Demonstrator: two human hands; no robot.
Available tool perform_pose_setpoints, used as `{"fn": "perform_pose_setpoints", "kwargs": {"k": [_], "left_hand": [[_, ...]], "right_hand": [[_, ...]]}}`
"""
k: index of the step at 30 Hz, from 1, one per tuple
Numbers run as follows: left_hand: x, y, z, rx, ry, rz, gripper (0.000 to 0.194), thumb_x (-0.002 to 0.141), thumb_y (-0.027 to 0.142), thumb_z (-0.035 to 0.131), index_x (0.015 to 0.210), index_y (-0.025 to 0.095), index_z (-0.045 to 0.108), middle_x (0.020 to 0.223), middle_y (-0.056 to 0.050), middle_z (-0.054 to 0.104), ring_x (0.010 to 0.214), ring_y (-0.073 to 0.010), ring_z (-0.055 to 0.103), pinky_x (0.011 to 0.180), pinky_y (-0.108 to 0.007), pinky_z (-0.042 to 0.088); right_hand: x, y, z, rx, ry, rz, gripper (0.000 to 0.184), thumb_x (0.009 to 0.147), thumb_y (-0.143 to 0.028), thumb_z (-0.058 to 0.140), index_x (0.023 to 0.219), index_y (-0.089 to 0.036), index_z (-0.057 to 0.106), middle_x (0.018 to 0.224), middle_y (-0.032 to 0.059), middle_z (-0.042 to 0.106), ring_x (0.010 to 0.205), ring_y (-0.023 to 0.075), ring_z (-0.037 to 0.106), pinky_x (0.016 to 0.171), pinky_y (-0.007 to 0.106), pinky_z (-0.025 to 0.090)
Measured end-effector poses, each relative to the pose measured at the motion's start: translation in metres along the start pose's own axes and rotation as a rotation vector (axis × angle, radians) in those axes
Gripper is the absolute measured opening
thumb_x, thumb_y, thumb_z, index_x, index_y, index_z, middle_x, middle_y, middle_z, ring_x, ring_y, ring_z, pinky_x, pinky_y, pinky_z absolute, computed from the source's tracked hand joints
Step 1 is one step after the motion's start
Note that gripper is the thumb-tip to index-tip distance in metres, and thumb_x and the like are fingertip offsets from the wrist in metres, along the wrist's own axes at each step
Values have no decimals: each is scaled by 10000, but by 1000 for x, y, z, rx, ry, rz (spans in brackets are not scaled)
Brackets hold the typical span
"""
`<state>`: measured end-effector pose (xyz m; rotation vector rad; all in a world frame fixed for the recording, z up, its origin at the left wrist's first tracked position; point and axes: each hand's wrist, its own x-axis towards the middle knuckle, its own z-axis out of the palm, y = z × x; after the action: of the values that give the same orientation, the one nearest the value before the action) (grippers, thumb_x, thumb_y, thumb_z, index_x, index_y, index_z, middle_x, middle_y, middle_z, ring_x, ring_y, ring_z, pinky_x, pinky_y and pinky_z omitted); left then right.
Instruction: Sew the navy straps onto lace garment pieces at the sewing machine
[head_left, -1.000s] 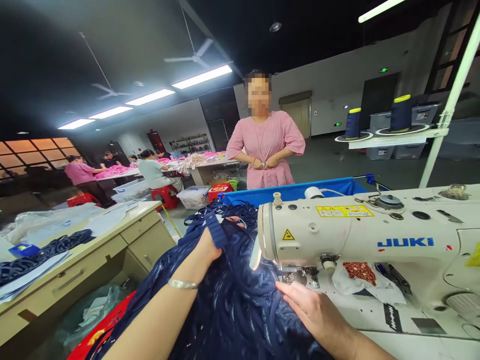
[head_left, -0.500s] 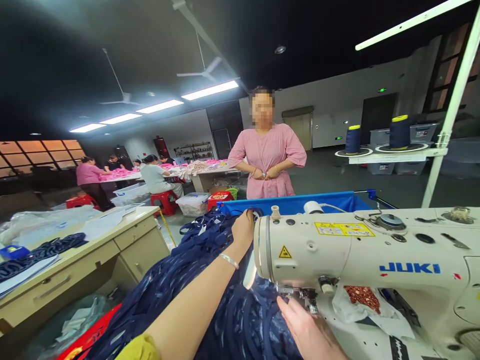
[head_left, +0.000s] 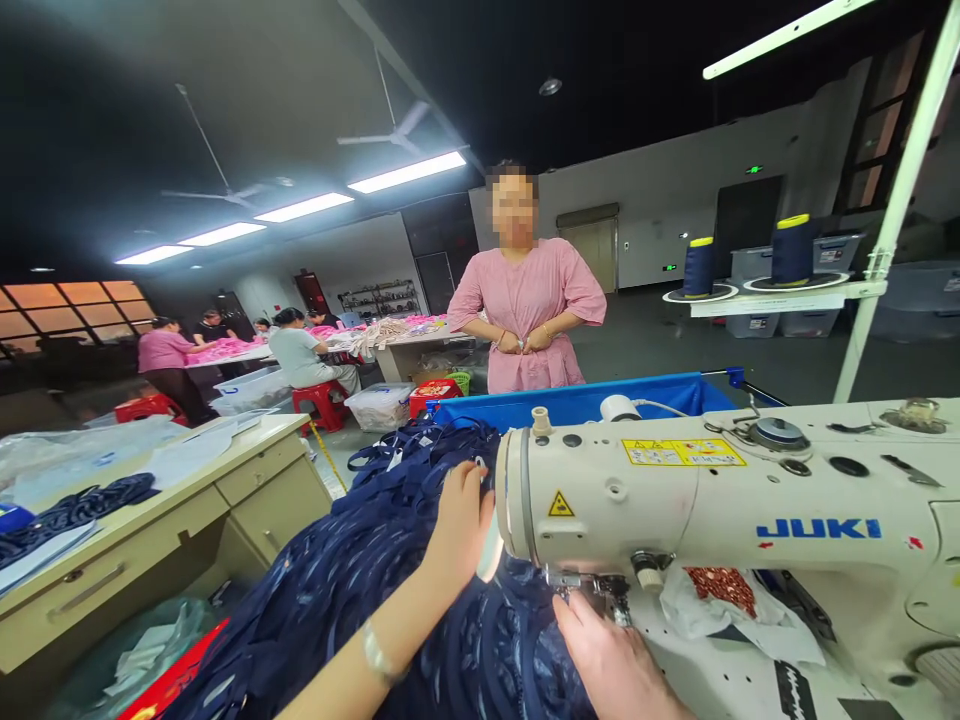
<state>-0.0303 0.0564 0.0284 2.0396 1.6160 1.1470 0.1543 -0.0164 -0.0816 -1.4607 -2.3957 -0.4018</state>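
My left hand (head_left: 459, 520) rests over the heap of navy strappy garments (head_left: 360, 545), beside the head end of the white sewing machine (head_left: 630, 490). Its fingers point away from me and look apart; the fingertips are partly lost against the cloth. My right hand (head_left: 615, 655) is low at the machine's needle area (head_left: 592, 585), thumb and fingertips pressed together at the edge of the navy fabric. Exactly how much cloth they pinch is hidden. The garments run from beneath the needle area to the left and back.
A blue cloth bin (head_left: 570, 392) stands behind the machine. Two navy thread cones (head_left: 792, 255) sit on a stand at right. A desk (head_left: 165, 520) with drawers is on the left. Facing me is a person in pink (head_left: 529, 300); others sit or stand at far tables.
My left hand has come back toward me along the machine's end, from the far part of the heap. My right hand stays at the needle area. The view has shifted slightly.
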Motion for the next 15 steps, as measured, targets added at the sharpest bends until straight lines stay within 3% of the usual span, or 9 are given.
{"fn": "perform_pose_setpoints", "kwargs": {"k": [2,4,6,8,10,13,15], "left_hand": [[-35,-4,-8,177,-194,165,199,893,284,486,1007,199,625,1108,-112,582,1098,-298,477,961,-442,351],[-65,-3,-13,257,-492,314,199,898,276,476,1026,243,625,1013,-66,627,987,-244,538,901,-375,397],[-82,-1,-20,279,-652,374,327,892,215,467,1206,274,536,1146,-42,609,1047,-211,531,929,-330,393],[-87,0,-27,348,-663,367,514,865,113,429,1358,249,378,1332,-54,504,1152,-200,485,982,-326,366],[-83,0,-34,477,-672,348,566,804,39,425,1337,225,398,1315,-72,517,1143,-221,499,981,-373,369],[-75,3,-37,656,-713,336,351,774,45,466,1039,227,605,1026,-61,640,1001,-261,562,888,-436,413],[-76,9,-31,680,-690,299,248,812,60,440,870,199,637,982,-76,638,945,-255,574,836,-408,443]], "right_hand": [[-1,4,0,65,-8,14,440,725,45,466,1025,-248,600,1022,-19,664,544,130,647,467,223,491],[-2,8,0,129,-6,23,344,777,8,465,945,-268,584,974,-41,665,563,119,644,466,212,466],[-2,13,1,139,-4,41,305,803,-11,452,909,-267,578,897,-36,668,584,127,642,470,218,450],[-3,15,5,112,-18,80,315,803,-4,446,909,-263,589,842,-23,666,622,149,647,492,235,453],[-4,14,10,59,-45,94,358,783,30,447,929,-257,605,853,-9,668,681,166,653,521,248,462],[-5,13,15,12,-51,65,433,751,78,450,979,-253,612,934,0,665,804,183,655,576,257,482],[-5,12,16,54,-36,82,406,776,55,458,981,-257,618,947,-5,670,803,185,661,571,261,484]]}}
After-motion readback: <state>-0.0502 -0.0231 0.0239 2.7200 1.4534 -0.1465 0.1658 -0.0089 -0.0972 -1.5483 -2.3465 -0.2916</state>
